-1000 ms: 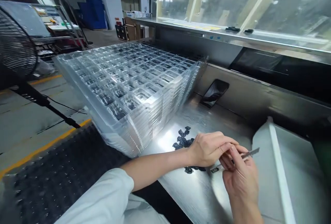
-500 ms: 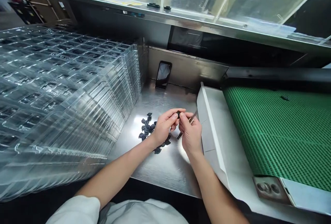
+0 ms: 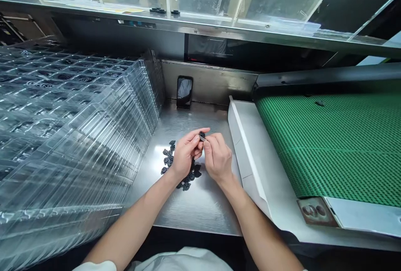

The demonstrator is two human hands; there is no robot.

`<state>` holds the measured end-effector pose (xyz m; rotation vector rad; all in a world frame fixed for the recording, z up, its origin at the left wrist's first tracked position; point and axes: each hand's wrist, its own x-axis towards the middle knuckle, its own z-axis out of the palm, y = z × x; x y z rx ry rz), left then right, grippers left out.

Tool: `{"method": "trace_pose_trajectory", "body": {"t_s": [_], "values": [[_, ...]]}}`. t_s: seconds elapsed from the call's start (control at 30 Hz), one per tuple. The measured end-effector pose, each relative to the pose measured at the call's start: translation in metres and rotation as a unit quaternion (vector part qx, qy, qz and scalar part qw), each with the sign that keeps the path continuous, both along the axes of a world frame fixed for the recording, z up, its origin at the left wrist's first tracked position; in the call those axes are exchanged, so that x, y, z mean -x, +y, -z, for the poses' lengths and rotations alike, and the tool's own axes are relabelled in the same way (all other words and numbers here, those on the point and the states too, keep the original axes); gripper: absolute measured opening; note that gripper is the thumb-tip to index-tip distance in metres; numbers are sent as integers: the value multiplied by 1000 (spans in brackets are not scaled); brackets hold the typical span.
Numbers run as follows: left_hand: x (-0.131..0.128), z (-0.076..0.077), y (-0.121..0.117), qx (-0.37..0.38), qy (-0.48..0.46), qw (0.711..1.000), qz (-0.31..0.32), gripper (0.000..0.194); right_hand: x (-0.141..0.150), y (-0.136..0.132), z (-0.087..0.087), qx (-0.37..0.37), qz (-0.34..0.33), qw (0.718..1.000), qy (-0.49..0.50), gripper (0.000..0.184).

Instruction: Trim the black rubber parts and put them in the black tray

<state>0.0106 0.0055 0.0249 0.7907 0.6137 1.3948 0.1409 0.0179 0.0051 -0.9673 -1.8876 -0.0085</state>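
My left hand [image 3: 185, 154] pinches a small round black plastic part [image 3: 202, 135] between thumb and fingers, above the metal work surface [image 3: 200, 214]. My right hand [image 3: 218, 155] is closed around a thin, blade-like metal tool [image 3: 203, 139]. Its tip meets or lies just in front of the black part; I cannot tell whether it touches. Most of the tool is hidden in the right fist. Below and left of the hands lie several loose black plastic parts [image 3: 186, 186], some covered by my left hand.
Stacked clear plastic trays [image 3: 125, 108] rise at the left, with black parts in the top one. A phone [image 3: 184, 92] leans against the back metal wall. To the right, a white raised edge [image 3: 247, 158] borders a green conveyor belt [image 3: 332, 145] carrying one small black piece [image 3: 319, 103].
My right hand has turned, bringing the tool's tip to the black part; earlier the tool slanted through the fingers. The camera view has swung right.
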Motion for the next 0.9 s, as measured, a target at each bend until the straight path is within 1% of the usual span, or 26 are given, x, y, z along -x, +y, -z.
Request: {"method": "trace_pose_trajectory", "body": {"t_s": [0.1,0.4,0.6,0.77,0.9], "values": [[0,0,-1,-3,5,1000,-1,47,-1,0,0,-4,19,1000,-16,28],[1,0,-1,1,-3,1000,5,44,-2,-2,-1,5,17,1000,-9,28],[2,1,-1,-1,-13,1000,14,44,-2,-3,-2,-1,9,1000,-13,28],[2,0,-1,-7,-18,1000,17,40,-3,-1,-2,-9,20,1000,-15,29],[2,0,-1,-6,-15,1000,15,42,-3,-1,-2,-13,28,999,-12,29]]}}
